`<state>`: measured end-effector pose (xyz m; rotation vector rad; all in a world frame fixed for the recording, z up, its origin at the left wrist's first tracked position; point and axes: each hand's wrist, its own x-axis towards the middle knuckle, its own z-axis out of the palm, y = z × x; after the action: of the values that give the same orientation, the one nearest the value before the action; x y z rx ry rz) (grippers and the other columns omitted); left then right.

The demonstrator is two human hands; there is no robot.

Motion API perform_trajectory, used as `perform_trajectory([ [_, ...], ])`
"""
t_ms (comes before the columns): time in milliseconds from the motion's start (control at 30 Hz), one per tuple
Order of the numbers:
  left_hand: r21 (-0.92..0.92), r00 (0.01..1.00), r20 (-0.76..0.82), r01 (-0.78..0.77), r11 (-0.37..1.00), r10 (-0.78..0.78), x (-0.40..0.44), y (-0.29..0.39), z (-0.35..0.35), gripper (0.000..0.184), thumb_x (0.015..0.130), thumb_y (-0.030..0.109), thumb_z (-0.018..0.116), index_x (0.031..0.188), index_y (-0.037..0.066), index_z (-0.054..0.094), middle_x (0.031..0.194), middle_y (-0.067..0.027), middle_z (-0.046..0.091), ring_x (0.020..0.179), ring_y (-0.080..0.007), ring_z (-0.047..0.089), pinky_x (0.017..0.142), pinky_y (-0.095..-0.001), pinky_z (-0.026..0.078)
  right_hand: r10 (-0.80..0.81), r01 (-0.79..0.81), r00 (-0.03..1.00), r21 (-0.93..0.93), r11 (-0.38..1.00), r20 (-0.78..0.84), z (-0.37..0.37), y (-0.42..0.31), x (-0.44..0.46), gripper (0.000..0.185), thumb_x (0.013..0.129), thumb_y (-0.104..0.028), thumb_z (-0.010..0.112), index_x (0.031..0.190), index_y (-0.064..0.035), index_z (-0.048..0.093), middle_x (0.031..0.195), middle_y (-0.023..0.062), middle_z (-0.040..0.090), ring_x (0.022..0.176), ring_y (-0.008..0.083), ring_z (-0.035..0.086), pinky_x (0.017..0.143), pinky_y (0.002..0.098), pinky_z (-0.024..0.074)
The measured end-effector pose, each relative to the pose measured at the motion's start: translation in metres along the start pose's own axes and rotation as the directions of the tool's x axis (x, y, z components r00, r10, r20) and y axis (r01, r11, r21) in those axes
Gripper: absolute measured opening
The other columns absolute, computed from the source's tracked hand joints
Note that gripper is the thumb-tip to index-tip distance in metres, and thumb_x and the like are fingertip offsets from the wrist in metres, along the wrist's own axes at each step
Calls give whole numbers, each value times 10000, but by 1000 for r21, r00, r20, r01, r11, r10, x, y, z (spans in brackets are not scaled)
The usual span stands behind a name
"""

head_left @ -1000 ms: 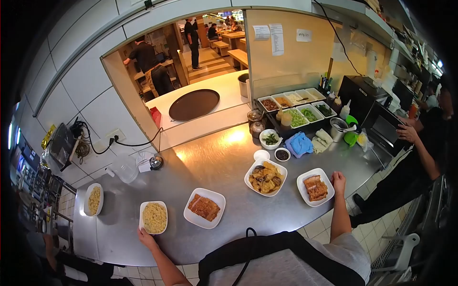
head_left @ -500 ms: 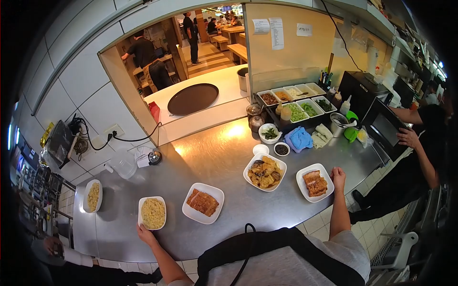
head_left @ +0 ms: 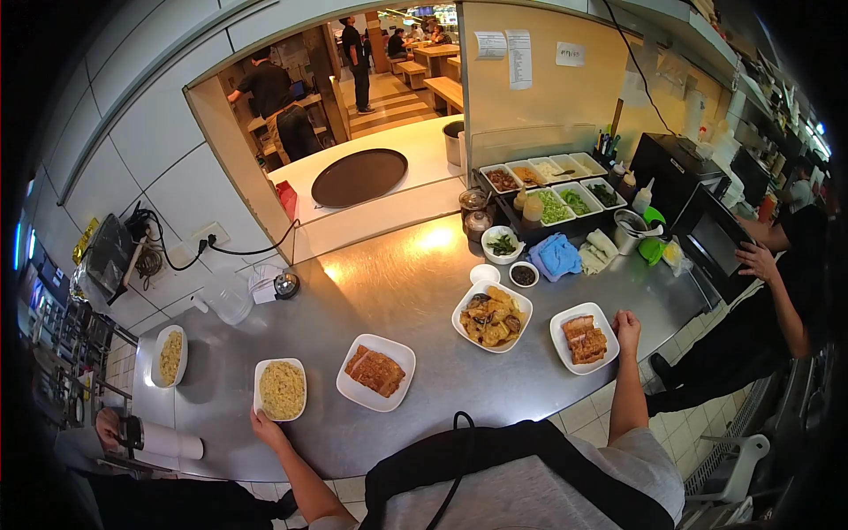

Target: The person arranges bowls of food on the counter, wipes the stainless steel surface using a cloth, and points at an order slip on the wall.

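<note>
My left hand (head_left: 268, 429) is at the lower left rim of a white bowl of yellow fried rice (head_left: 282, 389), with its fingers closed against the edge. My right hand (head_left: 627, 330) is curled into a fist on the steel counter, close beside the right edge of a white dish of sliced roast pork (head_left: 585, 339). I cannot tell whether it touches that dish. Between my hands are another dish of roast pork (head_left: 375, 372) and a bowl of saucy food with dark pieces (head_left: 491, 316). A second bowl of rice (head_left: 170, 357) sits at the far left.
A brown oval tray (head_left: 359, 177) lies on the pass ledge. Topping containers (head_left: 555, 207), a blue cloth (head_left: 555, 256) and small bowls stand at the back right. A person's hand (head_left: 756, 261) is at an open black oven door. At lower left, another person holds a white cylindrical container (head_left: 171, 438).
The person at lower left has brought the white cylindrical container farther right, over the counter corner. My view has shifted slightly. My hands and the dishes stay in place.
</note>
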<state>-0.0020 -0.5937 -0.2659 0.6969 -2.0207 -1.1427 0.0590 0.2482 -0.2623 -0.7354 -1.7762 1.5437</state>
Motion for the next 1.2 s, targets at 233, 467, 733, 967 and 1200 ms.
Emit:
perform_trajectory([
  [233, -14, 1000, -3, 26, 1000, -26, -1, 3, 0, 383, 904, 193, 409, 1165, -47, 551, 1069, -211, 617, 945, -319, 588, 854, -382, 434, -3, 3, 1000, -18, 1000, 3, 0, -2, -1, 245, 917, -209, 534, 704, -89, 538, 547, -34, 474, 451, 57, 400, 416, 218, 309],
  [467, 2, 1000, 8, 27, 1000, -27, -1, 1, 0, 398, 903, 197, 410, 1184, -56, 539, 1090, -223, 610, 968, -339, 579, 871, -385, 423, 6, -6, 1000, 18, 1000, -3, 1, -1, 0, 235, 911, -196, 543, 704, -86, 537, 552, -33, 476, 454, 58, 404, 415, 216, 310],
  [733, -6, 999, 12, 49, 999, -49, -4, 10, -1, 409, 902, 207, 417, 1192, -55, 535, 1101, -226, 607, 982, -345, 579, 877, -387, 423, 4, -4, 1000, 22, 1000, -3, 0, 1, 1, 228, 914, -200, 548, 718, -85, 550, 559, -33, 481, 463, 56, 416, 421, 212, 323],
  [967, 59, 999, -14, 35, 998, -34, 2, -1, 0, 413, 906, 215, 425, 1195, -60, 531, 1086, -205, 618, 938, -297, 601, 836, -369, 452, -1, 1, 1000, 29, 1000, -8, -1, 5, 2, 233, 919, -212, 543, 724, -85, 557, 560, -35, 483, 466, 52, 417, 426, 210, 322],
  [1200, 7, 999, -9, 43, 999, -43, -4, 13, -1, 404, 906, 217, 429, 1184, -53, 542, 1078, -200, 623, 943, -293, 597, 842, -363, 446, 19, -19, 1000, 36, 999, -5, -1, 5, 3, 242, 915, -214, 544, 710, -86, 557, 557, -36, 478, 456, 51, 406, 419, 212, 314],
])
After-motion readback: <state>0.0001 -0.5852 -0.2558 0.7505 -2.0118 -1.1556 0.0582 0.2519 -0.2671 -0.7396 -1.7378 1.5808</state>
